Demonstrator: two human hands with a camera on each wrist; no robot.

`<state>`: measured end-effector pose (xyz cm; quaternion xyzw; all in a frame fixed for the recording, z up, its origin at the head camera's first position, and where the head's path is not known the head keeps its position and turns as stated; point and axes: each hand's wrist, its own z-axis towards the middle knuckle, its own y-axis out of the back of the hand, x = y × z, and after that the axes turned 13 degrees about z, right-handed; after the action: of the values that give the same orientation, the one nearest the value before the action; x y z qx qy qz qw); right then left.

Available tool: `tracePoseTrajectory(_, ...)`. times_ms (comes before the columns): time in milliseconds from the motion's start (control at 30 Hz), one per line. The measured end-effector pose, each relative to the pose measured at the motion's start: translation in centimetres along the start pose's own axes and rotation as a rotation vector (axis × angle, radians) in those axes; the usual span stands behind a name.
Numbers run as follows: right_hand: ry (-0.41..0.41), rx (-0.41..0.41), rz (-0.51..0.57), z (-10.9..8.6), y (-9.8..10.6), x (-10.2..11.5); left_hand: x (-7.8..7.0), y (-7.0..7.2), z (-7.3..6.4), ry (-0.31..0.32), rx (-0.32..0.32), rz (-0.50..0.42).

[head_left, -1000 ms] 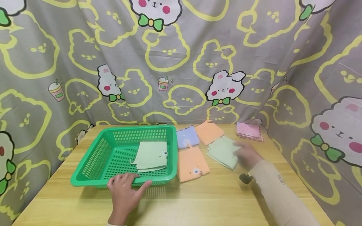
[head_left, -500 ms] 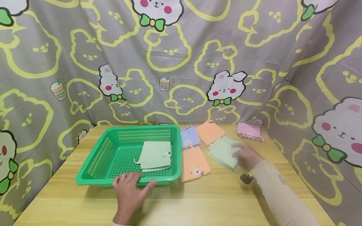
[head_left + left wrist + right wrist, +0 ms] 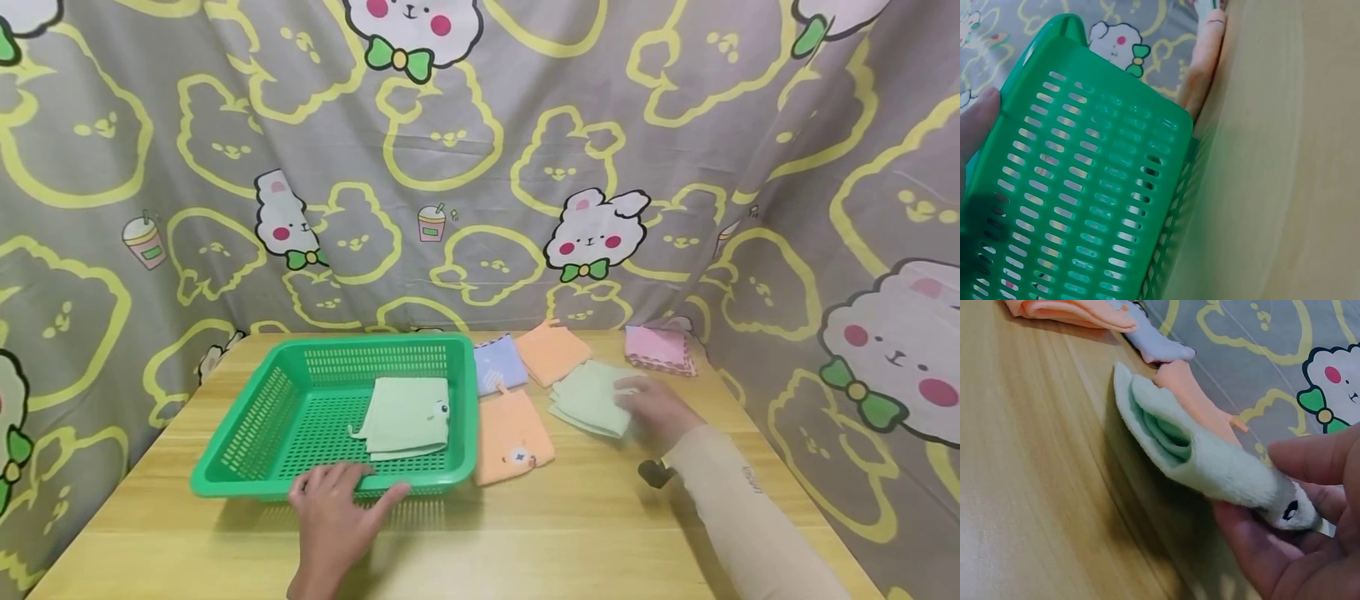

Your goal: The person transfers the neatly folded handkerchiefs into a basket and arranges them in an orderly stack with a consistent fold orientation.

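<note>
The right hand pinches a folded green cloth with thumb and fingers, toward the back right corner of the table. The left hand holds the green basket, fingers bent over its rim.

Pale green cloth: folded (fuzzy, loosely layered), seemingly raised, right of upright, slotted green basket.

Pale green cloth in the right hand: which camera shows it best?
Right wrist view: it shows the pale green cloth close up, folds visible. The head view shows it smaller, partly behind the right hand; the left wrist, nothing recognizable.
</note>
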<state>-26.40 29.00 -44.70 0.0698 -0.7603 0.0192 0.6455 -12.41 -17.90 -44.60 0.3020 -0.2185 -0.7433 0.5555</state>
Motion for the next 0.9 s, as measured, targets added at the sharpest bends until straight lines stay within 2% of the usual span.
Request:
tracePoseTrajectory(133, -0.043, 0.014, 0.037, 0.5, 0.4, -0.1, 0.2, 0.1, 0.0, 0.011, 0.006, -0.005)
tracePoseTrajectory(267, -0.006, 0.010, -0.002, 0.7, 0.5, 0.1, 0.4, 0.1, 0.0, 0.010, -0.007, -0.002)
tracePoseTrajectory(433, -0.006, -0.016, 0.033, 0.5, -0.1, 0.9, 0.4, -0.1, 0.0, 0.000, -0.026, -0.005)
tracePoseTrajectory(733, 0.038, -0.041, -0.011, 0.3, -0.6, 1.9, 0.4, -0.2, 0.0, -0.021, -0.045, -0.003)
tracePoseTrajectory(900, 0.076, -0.054, -0.085, 0.1, -0.8, 2.4, 0.4, -0.2, -0.1, -0.021, -0.053, -0.001)
